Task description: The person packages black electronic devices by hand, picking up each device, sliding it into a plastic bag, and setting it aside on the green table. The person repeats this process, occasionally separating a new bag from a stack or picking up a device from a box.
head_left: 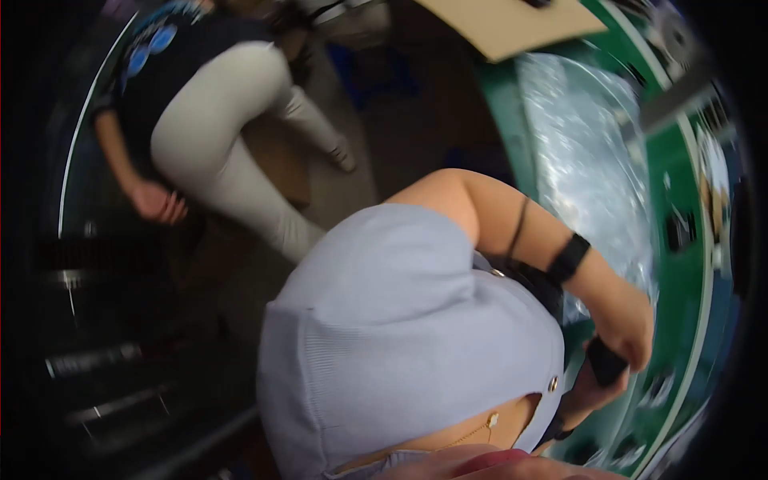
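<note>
My left forearm, with a black band round it, crosses above my grey-lilac shirt towards the right. My left hand (pixel 628 326) is bent down at the wrist, its fingers closed about a small, dark, block-shaped thing (pixel 606 364). My right hand (pixel 588 391) comes from below and holds the same thing from its underside. Blur hides what kind of thing it is and how each finger lies. Behind my left arm, a large sheet of clear plastic film (pixel 592 160) lies on the green table (pixel 676 172).
A flat brown cardboard sheet (pixel 520 24) sits at the table's far end. Small dark items (pixel 680 232) lie near the right edge. At the upper left stands another person (pixel 224 112) in light trousers, one hand hanging down. A blue stool (pixel 372 72) is on the floor beyond.
</note>
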### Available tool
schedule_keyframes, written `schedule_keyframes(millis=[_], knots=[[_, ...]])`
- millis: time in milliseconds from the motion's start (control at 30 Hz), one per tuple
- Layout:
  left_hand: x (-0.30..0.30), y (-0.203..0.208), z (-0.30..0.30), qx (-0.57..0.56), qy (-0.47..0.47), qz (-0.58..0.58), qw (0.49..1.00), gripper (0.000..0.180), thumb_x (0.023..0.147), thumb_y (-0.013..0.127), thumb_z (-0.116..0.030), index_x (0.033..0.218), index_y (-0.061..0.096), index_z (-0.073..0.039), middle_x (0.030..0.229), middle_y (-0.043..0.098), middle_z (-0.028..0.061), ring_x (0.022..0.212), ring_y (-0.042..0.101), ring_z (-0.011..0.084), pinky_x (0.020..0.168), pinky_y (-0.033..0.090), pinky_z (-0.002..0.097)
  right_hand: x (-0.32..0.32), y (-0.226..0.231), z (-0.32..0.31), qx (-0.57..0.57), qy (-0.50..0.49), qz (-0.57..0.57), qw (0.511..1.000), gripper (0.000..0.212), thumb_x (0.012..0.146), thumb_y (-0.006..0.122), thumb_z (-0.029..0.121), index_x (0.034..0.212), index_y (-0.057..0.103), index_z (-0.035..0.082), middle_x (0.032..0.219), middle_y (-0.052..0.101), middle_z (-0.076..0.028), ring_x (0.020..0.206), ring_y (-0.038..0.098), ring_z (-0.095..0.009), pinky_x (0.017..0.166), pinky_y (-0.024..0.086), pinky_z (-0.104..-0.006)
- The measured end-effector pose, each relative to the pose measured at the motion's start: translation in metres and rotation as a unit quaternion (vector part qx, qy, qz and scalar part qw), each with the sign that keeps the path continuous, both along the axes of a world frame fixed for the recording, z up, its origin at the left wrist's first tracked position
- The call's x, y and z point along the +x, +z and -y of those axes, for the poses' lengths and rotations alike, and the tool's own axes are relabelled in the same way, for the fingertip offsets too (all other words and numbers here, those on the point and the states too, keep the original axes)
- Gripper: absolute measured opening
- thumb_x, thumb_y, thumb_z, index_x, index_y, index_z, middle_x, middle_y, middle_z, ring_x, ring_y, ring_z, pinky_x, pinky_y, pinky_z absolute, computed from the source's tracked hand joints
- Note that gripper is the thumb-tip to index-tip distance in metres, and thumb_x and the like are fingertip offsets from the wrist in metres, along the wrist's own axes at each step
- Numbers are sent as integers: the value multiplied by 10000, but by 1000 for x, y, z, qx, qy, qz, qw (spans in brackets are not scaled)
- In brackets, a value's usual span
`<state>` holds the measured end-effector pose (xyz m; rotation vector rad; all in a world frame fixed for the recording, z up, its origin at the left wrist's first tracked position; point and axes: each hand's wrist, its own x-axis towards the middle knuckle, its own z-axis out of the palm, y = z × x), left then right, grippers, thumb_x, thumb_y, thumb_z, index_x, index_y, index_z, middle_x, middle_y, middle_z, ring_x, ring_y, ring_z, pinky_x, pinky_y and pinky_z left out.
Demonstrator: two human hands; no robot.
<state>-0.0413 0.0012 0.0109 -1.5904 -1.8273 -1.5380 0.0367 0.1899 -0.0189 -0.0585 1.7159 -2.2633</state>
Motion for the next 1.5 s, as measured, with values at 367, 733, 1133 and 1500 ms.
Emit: schedule_keyframes(millis=[367,733,1133,1500], knots=[[9,-5,25,22,185,-193,963,114,685,615,-213,677,514,-161,618,569,-9,561,587,230,443,410,361,-2,25,32,-395,-158,117,898,477,865,568,269,1219,460,-33,1239,510,-156,1131,498,-281,907,461,-413],[17,4,24,71,130,-95,984,188,720,634,-120,908,630,-137,633,501,-26,556,510,168,515,377,279,4,31,75,-316,-215,-95,919,510,907,517,299,1307,395,8,1273,490,-189,1180,468,-320,1034,344,-424],[36,8,-22,-12,-16,-278,960,205,712,620,-94,917,608,-93,633,492,-27,572,506,134,532,385,267,-37,27,37,757,-249,-323,510,693,809,652,297,1304,356,-87,1202,483,-270,1095,493,-380,919,430,-416],[24,-2,-31,-74,-11,-85,994,169,719,595,-98,882,573,-63,675,553,32,621,558,213,593,437,304,-40,-2,16,717,-166,-424,528,659,818,643,289,1306,378,-66,1217,487,-252,1107,493,-385,911,445,-418]])
